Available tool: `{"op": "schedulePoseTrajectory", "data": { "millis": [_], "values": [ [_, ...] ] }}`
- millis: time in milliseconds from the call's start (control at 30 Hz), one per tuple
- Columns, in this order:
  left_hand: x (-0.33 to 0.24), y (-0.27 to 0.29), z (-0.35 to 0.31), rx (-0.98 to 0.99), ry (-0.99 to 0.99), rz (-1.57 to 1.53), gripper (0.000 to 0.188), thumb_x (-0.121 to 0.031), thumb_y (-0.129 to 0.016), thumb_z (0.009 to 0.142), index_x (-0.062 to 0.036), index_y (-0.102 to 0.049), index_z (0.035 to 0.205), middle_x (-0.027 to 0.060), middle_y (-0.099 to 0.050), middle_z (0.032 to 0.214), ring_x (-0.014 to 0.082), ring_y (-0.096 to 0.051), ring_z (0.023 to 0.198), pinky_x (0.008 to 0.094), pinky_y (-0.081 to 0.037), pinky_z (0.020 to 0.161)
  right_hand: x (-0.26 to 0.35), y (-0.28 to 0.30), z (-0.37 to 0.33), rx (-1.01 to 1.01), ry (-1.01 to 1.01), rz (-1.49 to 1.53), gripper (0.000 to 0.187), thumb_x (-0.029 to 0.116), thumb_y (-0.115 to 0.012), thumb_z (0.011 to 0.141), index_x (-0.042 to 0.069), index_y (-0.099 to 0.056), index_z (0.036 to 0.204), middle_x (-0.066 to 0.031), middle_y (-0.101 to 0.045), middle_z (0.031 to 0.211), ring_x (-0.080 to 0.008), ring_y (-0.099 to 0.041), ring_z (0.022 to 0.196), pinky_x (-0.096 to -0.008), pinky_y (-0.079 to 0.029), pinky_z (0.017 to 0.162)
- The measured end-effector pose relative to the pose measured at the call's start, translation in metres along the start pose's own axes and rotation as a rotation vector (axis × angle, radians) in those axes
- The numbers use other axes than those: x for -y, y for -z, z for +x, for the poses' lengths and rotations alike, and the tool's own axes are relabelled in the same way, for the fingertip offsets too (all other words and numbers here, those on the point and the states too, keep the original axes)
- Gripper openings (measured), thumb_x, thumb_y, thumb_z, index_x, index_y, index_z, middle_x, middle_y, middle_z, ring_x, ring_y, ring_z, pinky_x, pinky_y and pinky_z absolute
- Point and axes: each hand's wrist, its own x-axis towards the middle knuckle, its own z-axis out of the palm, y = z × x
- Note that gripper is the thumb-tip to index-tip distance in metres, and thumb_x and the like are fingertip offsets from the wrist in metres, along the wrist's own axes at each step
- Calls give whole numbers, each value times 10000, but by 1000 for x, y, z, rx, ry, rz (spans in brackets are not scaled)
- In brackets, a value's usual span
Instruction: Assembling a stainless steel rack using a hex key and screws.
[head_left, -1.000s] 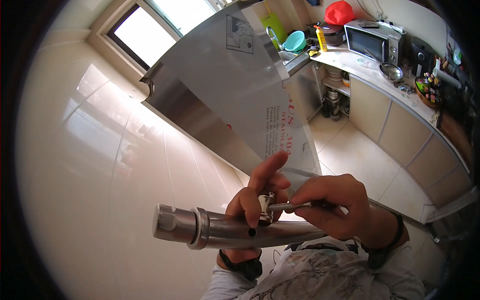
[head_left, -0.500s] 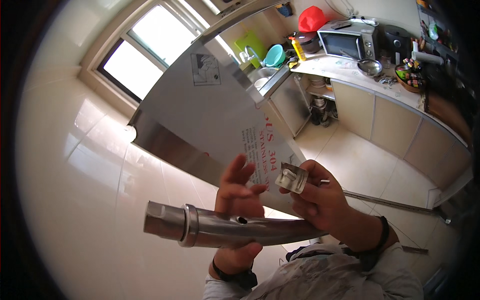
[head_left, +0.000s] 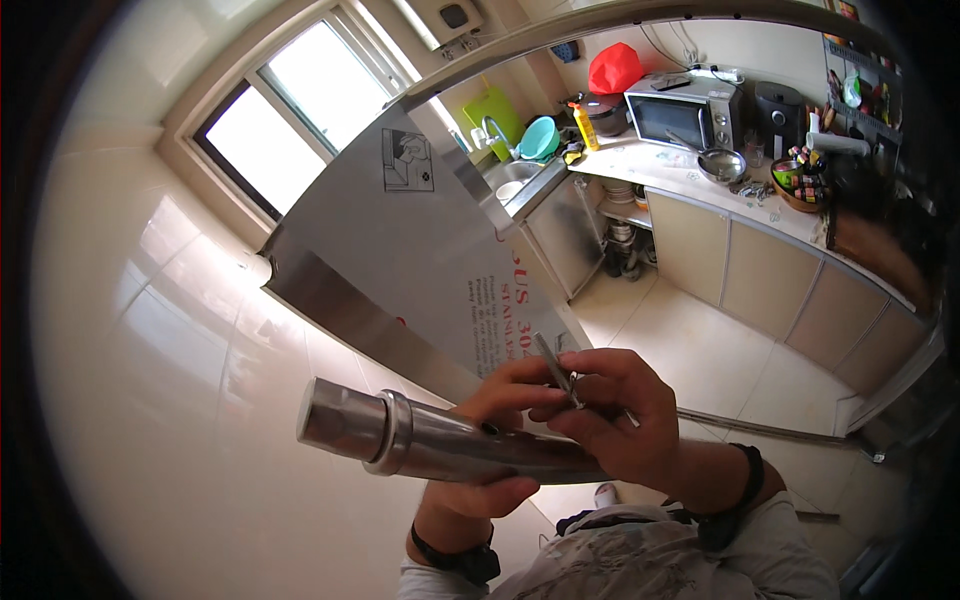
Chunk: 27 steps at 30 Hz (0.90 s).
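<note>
A thick, shiny metal tube (head_left: 540, 458) with a stepped end, a raised collar and a hole in its side lies across in front of me. My left hand (head_left: 465, 495) is closed round it, thumb on the near side and fingers behind, the fingertips reaching up to the right hand. Above the tube, my right hand (head_left: 635, 415) pinches a small flat metal bracket (head_left: 553, 365), now seen edge-on, with a small bolt-like piece at its lower end. A second thin metal bit sticks out between the right hand's fingers. The right palm partly covers the tube's right end.
Behind my hands leans a large steel panel (head_left: 400, 250) with printed film on it. A tiled wall (head_left: 180, 420) rises at left, below a window (head_left: 300, 110). Across the floor stands a counter (head_left: 650, 165) with a microwave (head_left: 670, 115), a sink and a metal strainer.
My left fingers have come down from their raised pose toward the bracket and behind the tube. The bracket has turned from face-on to edge-on. The tube's left end has tipped up slightly.
</note>
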Motion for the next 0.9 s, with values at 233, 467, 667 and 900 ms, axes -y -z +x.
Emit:
{"op": "schedulePoseTrajectory", "data": {
  "millis": [233,467,667,900],
  "values": [
    [0,6,1,47,77,-43,535,-238,-680,623,7,-559,1083,171,-477,1161,290,-457,1122,391,-326,973,10,19,20,-1,433,-527,351,140,-810,613,41,-596,872,-83,-575,793,-154,-605,655,-235,-480,520],
    [3,7,-6,-29,92,-64,404,-263,-698,638,-19,-591,942,151,-493,1091,255,-483,1042,377,-358,923,16,21,15,213,272,-400,268,103,-776,658,34,-608,856,-103,-591,814,-176,-613,678,-263,-484,529],
    [4,12,-7,69,0,31,338,-267,-700,635,-55,-574,865,121,-458,1036,214,-431,1006,327,-332,869,24,5,9,208,240,-444,229,61,-739,692,17,-601,870,-114,-593,810,-214,-619,667,-284,-495,545],
    [6,2,-12,-16,-42,-89,391,-289,-707,624,-65,-541,898,110,-444,1008,194,-440,959,301,-340,841,20,3,8,218,312,-424,179,41,-705,723,14,-598,864,-114,-591,832,-225,-616,688,-301,-499,574]
  ]
}}
